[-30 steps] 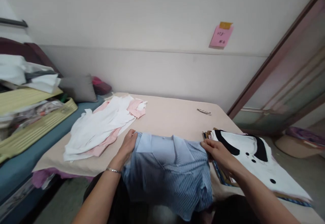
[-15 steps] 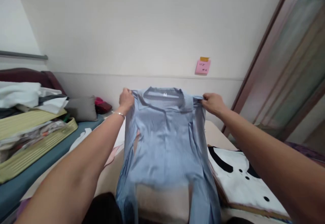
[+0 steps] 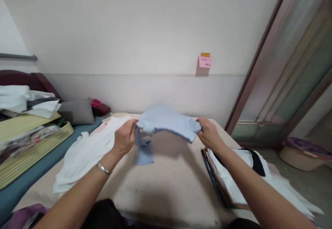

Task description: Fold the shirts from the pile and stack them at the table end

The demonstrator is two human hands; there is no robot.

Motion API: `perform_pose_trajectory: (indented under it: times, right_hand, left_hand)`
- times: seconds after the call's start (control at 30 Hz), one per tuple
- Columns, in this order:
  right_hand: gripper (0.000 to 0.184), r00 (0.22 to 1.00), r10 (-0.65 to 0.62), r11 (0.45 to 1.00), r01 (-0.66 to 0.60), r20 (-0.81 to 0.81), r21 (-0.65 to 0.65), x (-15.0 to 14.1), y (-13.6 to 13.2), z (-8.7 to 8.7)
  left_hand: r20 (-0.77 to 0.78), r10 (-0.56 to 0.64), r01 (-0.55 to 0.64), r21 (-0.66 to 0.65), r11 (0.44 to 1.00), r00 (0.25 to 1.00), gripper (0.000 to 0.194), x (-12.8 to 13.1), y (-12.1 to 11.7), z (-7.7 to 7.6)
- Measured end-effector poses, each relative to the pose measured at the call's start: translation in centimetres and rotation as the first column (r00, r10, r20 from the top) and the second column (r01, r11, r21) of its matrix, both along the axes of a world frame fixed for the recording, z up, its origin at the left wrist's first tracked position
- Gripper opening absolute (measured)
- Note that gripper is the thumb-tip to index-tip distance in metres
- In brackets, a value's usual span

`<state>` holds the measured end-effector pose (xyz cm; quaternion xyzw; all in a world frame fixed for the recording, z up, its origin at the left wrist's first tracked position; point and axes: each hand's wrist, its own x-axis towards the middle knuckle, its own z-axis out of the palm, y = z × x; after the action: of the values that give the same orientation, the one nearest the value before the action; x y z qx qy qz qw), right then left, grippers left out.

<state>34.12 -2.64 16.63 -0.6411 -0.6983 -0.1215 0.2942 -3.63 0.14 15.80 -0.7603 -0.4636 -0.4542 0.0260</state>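
A light blue ribbed shirt [image 3: 166,120] is stretched between my two hands above the beige table top [image 3: 155,184]. My left hand [image 3: 126,137] is closed on one shoulder of it, with a silver bangle on that wrist. The opposite shoulder is pinched in my right hand [image 3: 209,132]. Most of the body billows away toward the wall and is blurred by motion. One sleeve hangs down below my left hand, its end near the table surface.
White garments [image 3: 88,149] lie spread at the left. A folded stack of clothes [image 3: 233,180] with a white, black-marked top piece lies at the right. Farther left are a yellow-green basket [image 3: 38,153] and a grey cushion [image 3: 77,111]. A tub [image 3: 298,156] stands on the floor at right.
Both hands have come down with the shirt. It hung upright with its front showing; now its body flares out toward the wall, uncovering the table and the white garments.
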Motion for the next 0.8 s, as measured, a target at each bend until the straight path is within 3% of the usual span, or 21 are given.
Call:
perform_pose_trajectory:
  times: [0.07,0.13,0.2,0.27,0.37,0.47,0.6,0.7,0.8]
  right_hand:
    - [0.037,0.999,-0.007,0.984,0.015,0.045,-0.179,0.1,-0.6,-6.0]
    - [0.028,0.993,-0.023,0.927,0.065,0.115,-0.369,0.3,-1.4,-11.3]
    - [0.023,0.986,-0.012,0.849,0.098,0.166,-0.519,0.5,-2.3,-15.2]
    - [0.02,0.984,-0.01,0.795,0.116,0.178,-0.595,0.7,-3.1,-17.7]
    - [0.019,0.983,-0.033,0.759,0.142,0.181,-0.635,0.9,-3.4,-19.4]
    - [0.018,0.98,-0.054,0.739,0.167,0.19,-0.653,0.8,-2.7,-19.8]
    - [0.021,0.973,-0.144,0.725,0.23,0.183,-0.649,0.2,-1.4,-19.9]
    - [0.023,0.967,-0.19,0.719,0.254,0.168,-0.647,-0.1,-0.8,-20.0]
    - [0.024,0.969,-0.196,0.719,0.247,0.152,-0.65,-0.4,-0.6,-20.1]
  left_hand:
    - [-0.112,-0.08,0.057,-0.192,0.98,0.991,0.029,-0.6,-1.0,-6.6]
    - [-0.246,-0.225,0.1,-0.436,0.894,0.943,0.022,-1.3,-1.4,-11.8]
    - [-0.323,-0.231,-0.011,-0.603,0.798,0.918,0.018,-1.9,-1.0,-15.3]
    - [-0.381,-0.043,-0.238,-0.657,0.715,0.923,0.019,-2.6,0.3,-17.2]
    - [-0.411,0.289,-0.5,-0.649,0.574,0.865,0.028,-3.7,3.3,-18.4]
    - [-0.387,0.408,-0.557,-0.663,0.501,0.827,0.044,-4.3,5.9,-18.9]
    - [-0.38,0.407,-0.551,-0.666,0.503,0.831,0.026,-4.0,6.9,-19.3]
    - [-0.374,0.431,-0.566,-0.631,0.531,0.821,0.023,-4.7,6.0,-18.3]
    - [-0.435,0.557,-0.703,-0.517,0.489,0.707,0.03,-6.7,4.0,-16.4]
